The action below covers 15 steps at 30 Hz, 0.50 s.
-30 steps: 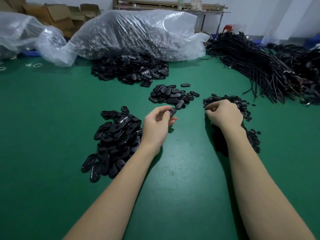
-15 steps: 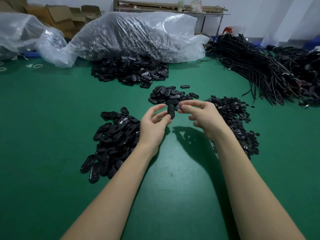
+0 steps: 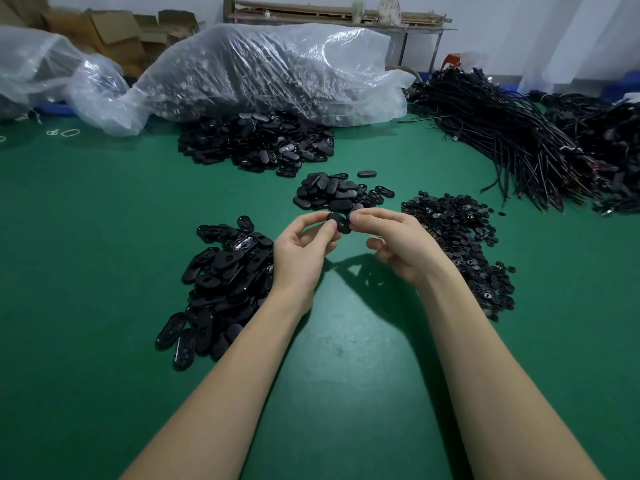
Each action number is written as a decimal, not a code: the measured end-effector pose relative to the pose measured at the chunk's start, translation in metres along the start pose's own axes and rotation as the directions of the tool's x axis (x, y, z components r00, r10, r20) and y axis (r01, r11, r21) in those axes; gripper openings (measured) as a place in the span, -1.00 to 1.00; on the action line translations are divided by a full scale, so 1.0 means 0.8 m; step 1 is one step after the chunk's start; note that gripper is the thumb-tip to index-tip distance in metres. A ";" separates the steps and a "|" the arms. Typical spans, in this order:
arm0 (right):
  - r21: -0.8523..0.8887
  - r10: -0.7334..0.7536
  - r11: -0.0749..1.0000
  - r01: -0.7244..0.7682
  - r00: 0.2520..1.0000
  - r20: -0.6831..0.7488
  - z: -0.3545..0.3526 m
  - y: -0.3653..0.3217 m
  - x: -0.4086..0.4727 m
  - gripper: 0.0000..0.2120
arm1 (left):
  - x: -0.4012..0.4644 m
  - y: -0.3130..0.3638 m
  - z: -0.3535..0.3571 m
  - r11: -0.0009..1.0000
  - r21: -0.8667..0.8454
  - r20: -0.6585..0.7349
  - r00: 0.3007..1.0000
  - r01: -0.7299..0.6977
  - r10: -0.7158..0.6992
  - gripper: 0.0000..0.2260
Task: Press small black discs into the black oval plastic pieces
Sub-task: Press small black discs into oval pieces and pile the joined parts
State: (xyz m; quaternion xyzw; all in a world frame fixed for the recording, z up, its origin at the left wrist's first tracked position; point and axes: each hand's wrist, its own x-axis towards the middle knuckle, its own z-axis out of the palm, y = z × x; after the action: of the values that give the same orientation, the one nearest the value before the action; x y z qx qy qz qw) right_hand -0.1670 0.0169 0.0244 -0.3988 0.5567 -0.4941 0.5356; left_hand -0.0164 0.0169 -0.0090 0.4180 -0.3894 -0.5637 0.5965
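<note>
A black oval plastic piece (image 3: 340,222) is held above the green table between both hands. My left hand (image 3: 304,252) pinches its left end with thumb and forefinger. My right hand (image 3: 394,242) pinches its right end; any disc under those fingertips is hidden. A heap of oval pieces (image 3: 221,285) lies left of my left hand. A smaller heap of oval pieces (image 3: 332,192) lies just beyond the hands. A pile of small black discs (image 3: 464,237) spreads out to the right of my right hand.
A larger heap of oval pieces (image 3: 256,143) lies further back, in front of a big clear plastic bag (image 3: 270,71). Bundles of black cables (image 3: 519,133) fill the back right. Another plastic bag (image 3: 41,67) and cardboard boxes (image 3: 104,29) are at the back left.
My right hand came from the disc pile over to the left hand and now pinches the oval piece with it. The piece has turned from upright to lying sideways between the fingertips.
</note>
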 end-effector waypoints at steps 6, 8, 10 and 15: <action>-0.068 -0.041 0.997 0.038 0.998 -0.051 0.004 -0.003 -0.002 -0.94 | 0.000 0.001 -0.001 0.998 -0.067 0.008 1.000 0.019 -0.018 -0.88; -0.093 -0.055 0.994 0.049 0.997 -0.059 0.005 -0.003 -0.002 -0.91 | 0.000 0.000 -0.001 0.998 -0.067 0.011 1.000 0.017 -0.016 -0.88; -0.107 -0.064 0.993 0.057 0.996 -0.066 0.006 -0.003 -0.002 -0.90 | 0.000 -0.001 -0.001 0.998 -0.064 0.018 1.000 0.010 -0.009 -0.88; -0.129 -0.066 0.990 0.055 0.995 -0.077 0.009 -0.003 -0.003 -0.89 | 0.000 -0.003 -0.003 0.999 -0.028 0.041 0.999 -0.025 0.026 -0.88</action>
State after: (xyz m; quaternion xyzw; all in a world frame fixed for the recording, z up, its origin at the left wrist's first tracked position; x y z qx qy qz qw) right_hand -0.1601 0.0176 0.0278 -0.4284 0.5958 -0.4895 0.4710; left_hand -0.0154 0.0166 -0.0121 0.3931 -0.3990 -0.5699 0.6012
